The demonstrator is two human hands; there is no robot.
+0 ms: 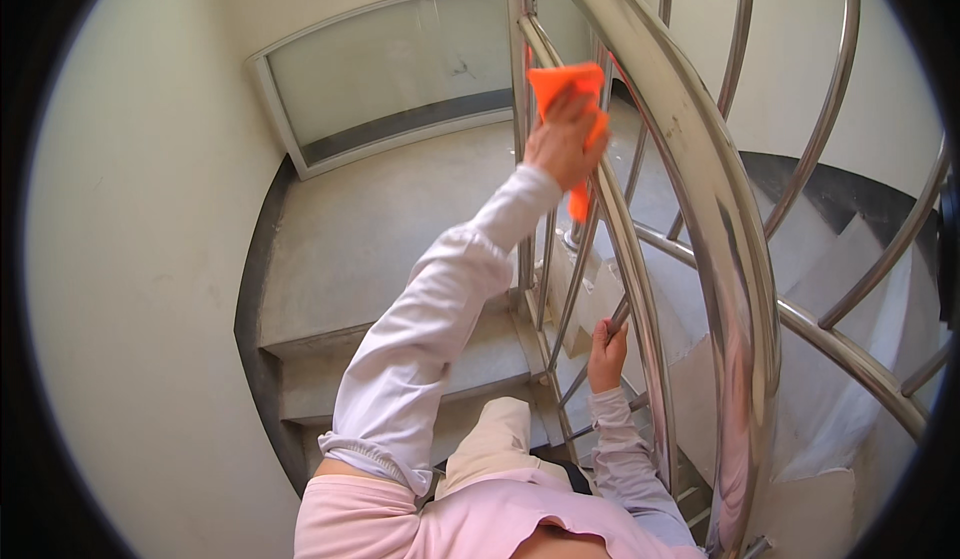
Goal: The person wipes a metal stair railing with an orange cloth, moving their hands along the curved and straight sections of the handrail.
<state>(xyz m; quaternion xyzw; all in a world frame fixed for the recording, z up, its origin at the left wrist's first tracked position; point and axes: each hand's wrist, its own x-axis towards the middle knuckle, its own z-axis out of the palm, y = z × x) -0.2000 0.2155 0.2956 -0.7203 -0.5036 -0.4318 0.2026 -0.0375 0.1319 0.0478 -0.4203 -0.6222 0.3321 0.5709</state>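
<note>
My left hand (564, 143) presses a bright orange cloth (562, 83) against the stainless-steel railing, near the top of its lower rail (637, 281). A loose end of the cloth hangs below the palm. Lower down, my right hand (607, 360) has its fingers around a thin metal baluster (619, 313) of the same railing. The wide, shiny handrail (724, 259) curves past both hands on the right. Pale sleeve covers reach to both wrists.
Concrete steps (480, 356) lead down to a landing (390, 206). A framed glass panel (390, 71) stands at its far side, under a window and red writing. At left is a pale wall (150, 259) with a dark skirting band. Another flight (825, 259) lies beyond the railing.
</note>
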